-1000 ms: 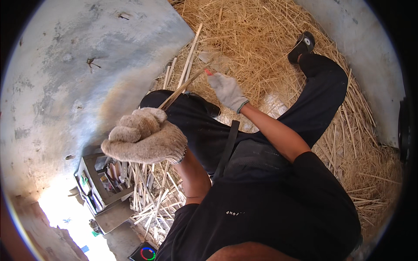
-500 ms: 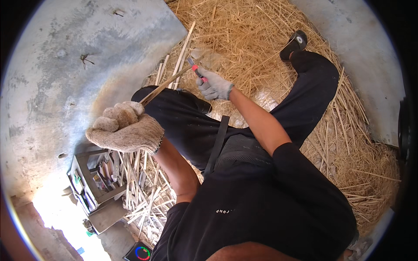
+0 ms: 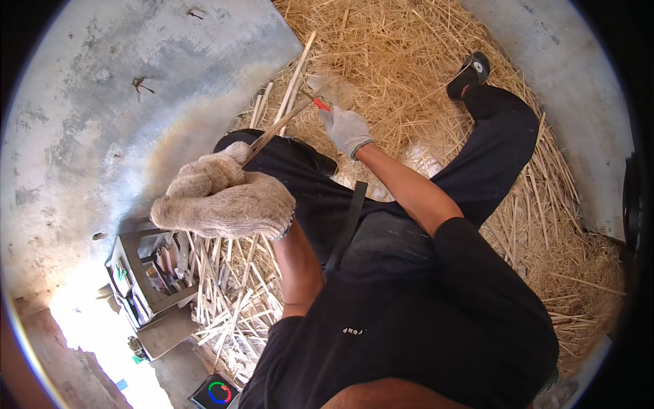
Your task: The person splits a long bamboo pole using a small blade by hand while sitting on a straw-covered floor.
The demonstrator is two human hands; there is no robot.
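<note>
The stick (image 3: 283, 126), a thin pale strip, runs slantwise through the upper middle of the frame, from the left hand up to the right hand; it lies above a dark trouser leg (image 3: 306, 184). The left hand (image 3: 221, 201), in a knitted glove, sits at centre left with its fingers curled closed around the stick's lower end, knuckles toward the camera, the bare forearm dropping to the lower middle. The right hand (image 3: 346, 129), also gloved, is stretched out in the upper middle, arm nearly straight; it is closed on a red-handled blade (image 3: 320, 102) whose tip meets the stick's upper end. Against the frame half a second ago, the left hand is lower and nearer the centre, and the right hand sits much as it did. Straw (image 3: 409, 54) covers the floor across the upper right, under both legs; a shoe (image 3: 470, 73) shows at upper right. Cut strips (image 3: 231, 300) lie heaped at lower left beside a metal box (image 3: 146, 273) of tools; grey concrete floor (image 3: 102, 102) fills the upper left.
</note>
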